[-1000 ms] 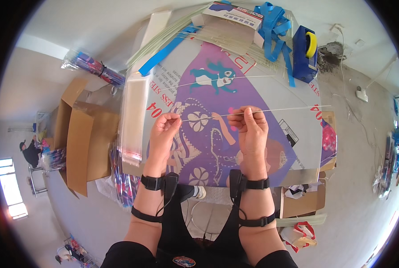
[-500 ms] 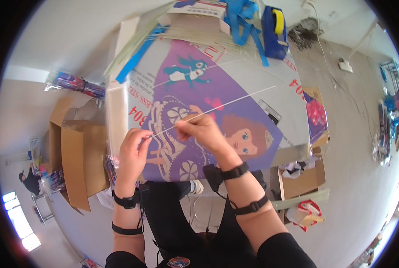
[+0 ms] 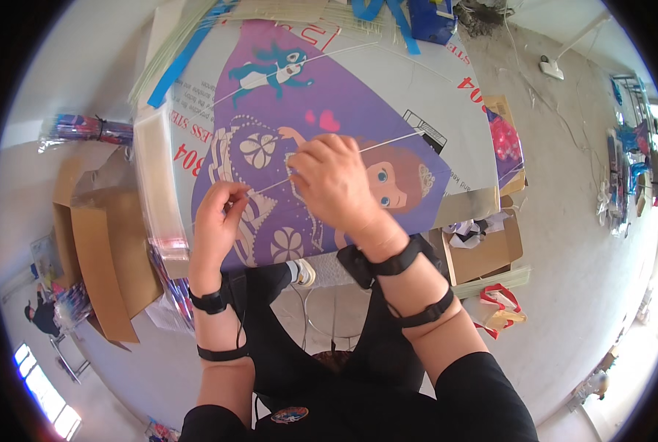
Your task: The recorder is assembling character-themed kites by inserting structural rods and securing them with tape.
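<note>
Our left hand (image 3: 218, 219) pinches a thin pale rod (image 3: 393, 141) over the purple sheet (image 3: 347, 92); our right hand (image 3: 334, 179) is clamped farther along, covering part of it. Blue dispenser (image 3: 428, 26) up top's kinda cut off.

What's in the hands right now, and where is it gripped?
A thin white rod: the left hand pinches it near its left end. The right hand covers it farther along; that grip is hidden.
</note>
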The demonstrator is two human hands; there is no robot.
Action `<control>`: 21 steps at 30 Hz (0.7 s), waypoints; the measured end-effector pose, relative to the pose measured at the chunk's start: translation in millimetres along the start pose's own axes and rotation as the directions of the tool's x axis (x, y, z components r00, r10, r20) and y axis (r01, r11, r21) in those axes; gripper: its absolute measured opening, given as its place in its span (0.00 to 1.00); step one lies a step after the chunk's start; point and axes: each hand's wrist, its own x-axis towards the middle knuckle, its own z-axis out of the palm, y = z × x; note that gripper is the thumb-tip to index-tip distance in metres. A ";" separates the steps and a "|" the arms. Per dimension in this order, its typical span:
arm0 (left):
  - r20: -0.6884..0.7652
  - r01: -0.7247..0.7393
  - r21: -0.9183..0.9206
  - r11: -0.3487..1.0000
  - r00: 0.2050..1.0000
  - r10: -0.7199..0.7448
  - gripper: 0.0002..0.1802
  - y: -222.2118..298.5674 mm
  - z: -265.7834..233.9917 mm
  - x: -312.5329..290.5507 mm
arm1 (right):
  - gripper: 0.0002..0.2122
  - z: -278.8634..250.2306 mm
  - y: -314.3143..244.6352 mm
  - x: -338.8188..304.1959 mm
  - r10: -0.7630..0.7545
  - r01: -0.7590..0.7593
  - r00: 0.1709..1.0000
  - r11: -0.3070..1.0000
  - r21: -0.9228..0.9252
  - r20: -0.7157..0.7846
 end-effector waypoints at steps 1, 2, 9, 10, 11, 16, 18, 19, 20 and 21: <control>0.001 0.009 -0.005 1.000 1.000 -0.009 0.10 0.3 1.7 1.5 | 0.04 -6.5 10.7 -3.0 0.026 -0.026 0.990 1.000 -0.004 0.136; 0.018 0.008 -0.025 1.000 1.000 -0.008 0.10 1.5 4.0 3.4 | 0.04 -12.9 18.5 -5.4 0.051 -0.050 0.962 0.999 -0.009 0.269; 0.060 -0.122 -0.085 0.989 0.990 0.127 0.10 11.2 55.6 5.3 | 0.03 -35.1 25.9 -18.4 0.166 -0.165 0.874 0.985 -0.042 0.457; 0.073 -0.196 -0.079 0.977 0.977 0.202 0.10 13.0 66.3 3.4 | 0.03 -34.7 27.1 -22.0 0.159 -0.165 0.865 0.986 -0.029 0.476; 0.073 -0.186 -0.077 0.980 0.979 0.192 0.10 17.6 72.3 0.4 | 0.03 -34.6 26.3 -23.1 0.145 -0.162 0.858 0.987 -0.009 0.493; 0.099 -0.256 -0.008 0.967 0.962 0.255 0.09 22.9 96.4 -2.7 | 0.02 -43.9 37.1 -28.0 0.205 -0.237 0.794 0.971 -0.018 0.573; 0.077 -0.250 -0.023 0.968 0.965 0.251 0.10 20.9 97.6 -1.0 | 0.02 -51.2 44.5 -32.0 0.239 -0.290 0.767 0.957 -0.012 0.595; 0.056 -0.249 -0.032 0.968 0.967 0.250 0.10 20.6 98.0 -0.3 | 0.02 -58.0 43.9 -29.1 0.288 -0.335 0.750 0.942 -0.034 0.596; 0.053 -0.245 -0.034 0.969 0.968 0.246 0.10 20.7 98.4 -0.1 | 0.02 -62.2 44.4 -27.6 0.335 -0.379 0.730 0.924 -0.056 0.595; 0.040 -0.246 -0.027 0.969 0.968 0.247 0.10 21.0 98.7 0.1 | 0.02 -63.8 46.3 -28.1 0.333 -0.377 0.728 0.925 -0.057 0.599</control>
